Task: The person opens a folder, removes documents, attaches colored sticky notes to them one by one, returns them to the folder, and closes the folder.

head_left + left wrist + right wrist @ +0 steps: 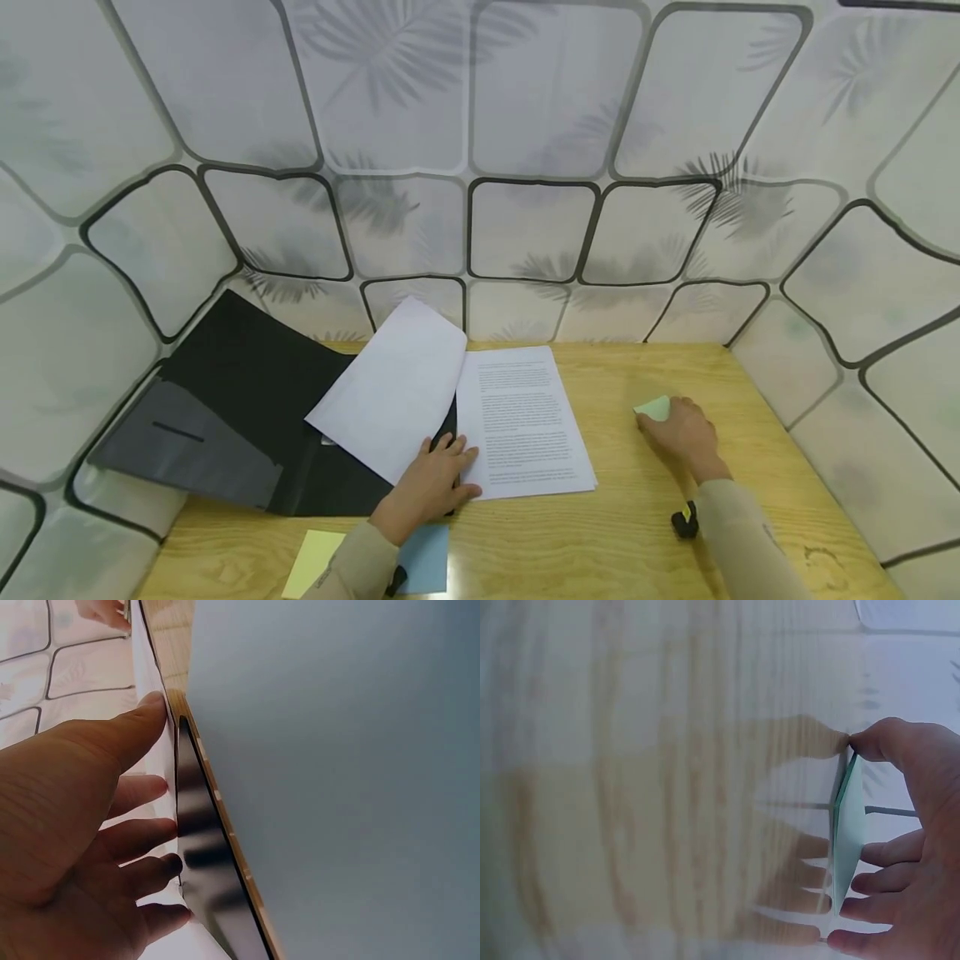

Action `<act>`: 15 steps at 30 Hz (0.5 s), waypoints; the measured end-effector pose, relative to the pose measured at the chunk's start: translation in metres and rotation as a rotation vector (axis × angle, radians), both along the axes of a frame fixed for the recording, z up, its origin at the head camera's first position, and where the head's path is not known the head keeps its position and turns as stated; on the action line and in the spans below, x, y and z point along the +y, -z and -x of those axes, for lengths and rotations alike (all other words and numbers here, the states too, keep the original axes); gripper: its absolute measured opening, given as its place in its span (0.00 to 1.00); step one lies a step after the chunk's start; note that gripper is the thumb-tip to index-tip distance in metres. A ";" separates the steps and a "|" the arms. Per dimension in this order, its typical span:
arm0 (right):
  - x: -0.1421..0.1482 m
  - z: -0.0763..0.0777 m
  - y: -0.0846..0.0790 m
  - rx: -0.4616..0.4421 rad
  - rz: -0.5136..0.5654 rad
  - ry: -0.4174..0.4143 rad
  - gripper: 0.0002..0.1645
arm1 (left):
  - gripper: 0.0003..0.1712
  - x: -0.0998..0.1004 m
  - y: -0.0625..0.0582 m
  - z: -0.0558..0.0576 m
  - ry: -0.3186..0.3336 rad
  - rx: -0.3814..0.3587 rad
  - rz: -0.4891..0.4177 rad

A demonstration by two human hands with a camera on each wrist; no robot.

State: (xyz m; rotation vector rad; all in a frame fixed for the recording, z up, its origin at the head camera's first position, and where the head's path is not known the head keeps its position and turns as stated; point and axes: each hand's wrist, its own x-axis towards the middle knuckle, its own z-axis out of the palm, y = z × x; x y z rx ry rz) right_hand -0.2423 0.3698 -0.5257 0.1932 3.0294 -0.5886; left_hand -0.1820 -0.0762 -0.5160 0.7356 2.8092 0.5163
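Note:
My left hand (431, 483) lies with fingers spread over the inner edge of an open black folder (330, 492) and the lower left edge of a stack of printed pages (525, 425). In the left wrist view the same hand (82, 825) has straight fingers along the paper and the folder's edge. A white sheet (405, 383) lies askew across the folder. On the right, my right hand (684, 433) holds a small light green paper (655, 408) close to the table. The right wrist view shows this green paper (849, 840) between thumb and fingers.
A yellow paper (313, 558) and a blue paper (425, 560) lie near the front, partly under my left sleeve. The wooden table (540, 550) meets patterned walls (532, 233) at the back and sides. The folder's left part leans towards the left wall.

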 end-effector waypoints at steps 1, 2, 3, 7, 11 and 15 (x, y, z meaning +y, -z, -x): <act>0.000 0.000 0.000 0.006 0.005 0.001 0.55 | 0.38 0.000 0.000 0.000 0.004 0.003 -0.005; -0.001 -0.001 -0.001 0.009 0.007 0.002 0.55 | 0.38 0.000 0.000 0.000 0.007 0.005 -0.012; -0.002 -0.001 -0.002 0.012 0.009 0.003 0.56 | 0.38 0.000 0.000 0.001 0.011 0.008 -0.021; -0.014 -0.003 -0.009 0.016 0.068 0.016 0.59 | 0.36 0.000 -0.002 0.003 0.021 0.022 -0.063; -0.041 -0.005 -0.020 0.032 0.132 -0.002 0.58 | 0.31 0.000 -0.003 0.007 0.027 0.055 -0.123; -0.077 -0.007 -0.025 0.081 0.164 -0.066 0.55 | 0.26 0.001 -0.003 0.011 0.014 0.079 -0.251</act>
